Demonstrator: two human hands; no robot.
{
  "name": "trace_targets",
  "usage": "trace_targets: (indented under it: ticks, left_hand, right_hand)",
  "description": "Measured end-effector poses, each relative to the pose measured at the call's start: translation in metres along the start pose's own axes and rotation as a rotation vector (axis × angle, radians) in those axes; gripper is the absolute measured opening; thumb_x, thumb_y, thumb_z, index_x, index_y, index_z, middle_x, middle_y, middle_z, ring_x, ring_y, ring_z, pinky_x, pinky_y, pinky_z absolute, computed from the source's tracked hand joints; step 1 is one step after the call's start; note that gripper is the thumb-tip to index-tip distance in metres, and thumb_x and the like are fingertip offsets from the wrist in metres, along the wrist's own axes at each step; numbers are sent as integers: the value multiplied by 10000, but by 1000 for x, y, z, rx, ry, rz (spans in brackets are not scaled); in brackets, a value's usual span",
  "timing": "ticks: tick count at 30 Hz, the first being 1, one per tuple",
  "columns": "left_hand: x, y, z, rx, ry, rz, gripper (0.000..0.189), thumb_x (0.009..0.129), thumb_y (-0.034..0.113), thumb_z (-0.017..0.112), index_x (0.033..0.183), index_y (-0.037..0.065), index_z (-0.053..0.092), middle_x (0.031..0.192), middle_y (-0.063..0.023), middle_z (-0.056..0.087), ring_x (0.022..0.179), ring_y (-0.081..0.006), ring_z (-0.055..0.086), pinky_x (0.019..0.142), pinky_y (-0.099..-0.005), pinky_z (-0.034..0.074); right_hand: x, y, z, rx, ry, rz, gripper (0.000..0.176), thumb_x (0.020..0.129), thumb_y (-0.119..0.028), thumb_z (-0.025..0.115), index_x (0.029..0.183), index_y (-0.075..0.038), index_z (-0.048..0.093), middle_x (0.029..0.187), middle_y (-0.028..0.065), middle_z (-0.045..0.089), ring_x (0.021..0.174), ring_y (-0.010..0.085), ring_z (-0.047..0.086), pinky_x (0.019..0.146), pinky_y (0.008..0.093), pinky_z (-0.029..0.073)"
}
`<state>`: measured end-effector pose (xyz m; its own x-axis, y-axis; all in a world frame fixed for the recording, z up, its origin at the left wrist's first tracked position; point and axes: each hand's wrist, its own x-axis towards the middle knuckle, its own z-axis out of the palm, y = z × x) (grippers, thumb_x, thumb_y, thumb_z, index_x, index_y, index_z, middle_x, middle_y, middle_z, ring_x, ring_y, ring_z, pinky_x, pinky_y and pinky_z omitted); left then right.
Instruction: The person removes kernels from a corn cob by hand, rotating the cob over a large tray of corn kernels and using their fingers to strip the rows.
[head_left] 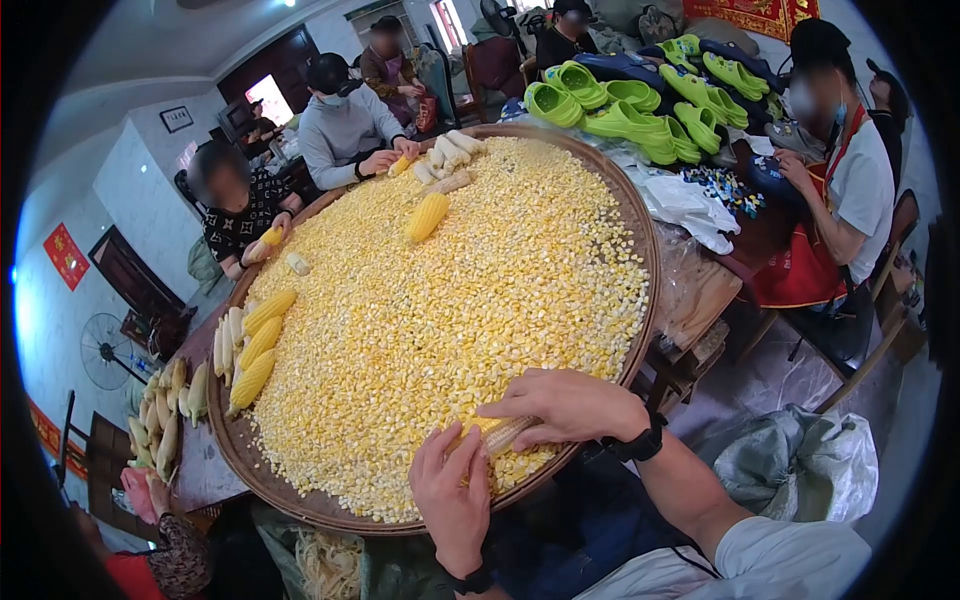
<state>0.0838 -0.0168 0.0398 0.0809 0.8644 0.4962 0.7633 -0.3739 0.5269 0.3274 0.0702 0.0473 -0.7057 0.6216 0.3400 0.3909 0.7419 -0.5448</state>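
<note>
Both hands are on one partly stripped corn cob (pixel 508 432) at the near edge of a large round tray (pixel 645 215). My left hand (pixel 452 490) has its fingers bent over the cob's left end. From the right, my right hand (pixel 570 405) grips the cob, thumb below and fingers on top. The cob's right part shows pale and bare, while yellow kernels remain toward the left. Loose kernels (pixel 450 300) are spread thickly over the tray. A whole yellow cob (pixel 428 217) lies on them farther back, and several more (pixel 258 352) rest at the left rim.
Stripped cobs (pixel 455 150) lie at the back of the tray. Unhusked corn (pixel 160 415) is piled at the left. Green shoes (pixel 640 115) are heaped at the back right. Several people sit around, two holding cobs. A sack (pixel 800 460) stands at the right.
</note>
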Motion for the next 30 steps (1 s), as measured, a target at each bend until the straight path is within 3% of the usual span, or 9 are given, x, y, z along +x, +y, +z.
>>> trace_targets:
  ticks: [7, 10, 13, 19, 30]
  left_hand:
    - [3, 5, -3, 8, 24, 39, 269, 971, 68, 838, 1237, 33, 854, 1343, -182, 767, 1289, -394, 699, 1128, -487, 540]
    - [-1, -2, 1, -26, 20, 1, 304, 981, 132, 852, 1284, 107, 856, 1373, -112, 769, 1344, -402, 670, 1152, -523, 510]
    - [-2, 1, 0, -1, 42, 13, 282, 965, 53, 841, 1245, 27, 849, 1368, -191, 758, 1303, -399, 702, 1123, -476, 559]
    - [4, 5, -3, 49, 11, 40, 306, 962, 44, 844, 1268, 39, 844, 1433, -197, 728, 1292, -385, 710, 1095, -466, 573]
    - [-3, -3, -1, -45, 47, 29, 264, 959, 40, 855, 1223, 38, 856, 1402, -182, 746, 1262, -381, 726, 1083, -466, 579]
  right_hand:
    - [1, 1, 0, 14, -19, 12, 660, 970, -305, 862, 1569, -110, 666, 1176, 172, 732, 1157, 410, 686, 983, 502, 555]
    - [0, 1, 0, 27, -11, 3, 671, 957, -287, 874, 1569, -106, 665, 1168, 173, 732, 1156, 410, 686, 988, 503, 552]
    - [0, 1, 0, 31, -10, -2, 677, 949, -274, 881, 1567, -105, 664, 1166, 177, 734, 1156, 412, 687, 989, 503, 551]
    - [2, 0, -1, 37, -9, 3, 685, 944, -268, 883, 1567, -97, 658, 1163, 184, 740, 1146, 419, 692, 983, 507, 549]
    - [1, -2, -3, 44, -20, 13, 683, 943, -264, 886, 1565, -90, 667, 1182, 187, 743, 1155, 422, 695, 998, 506, 551]
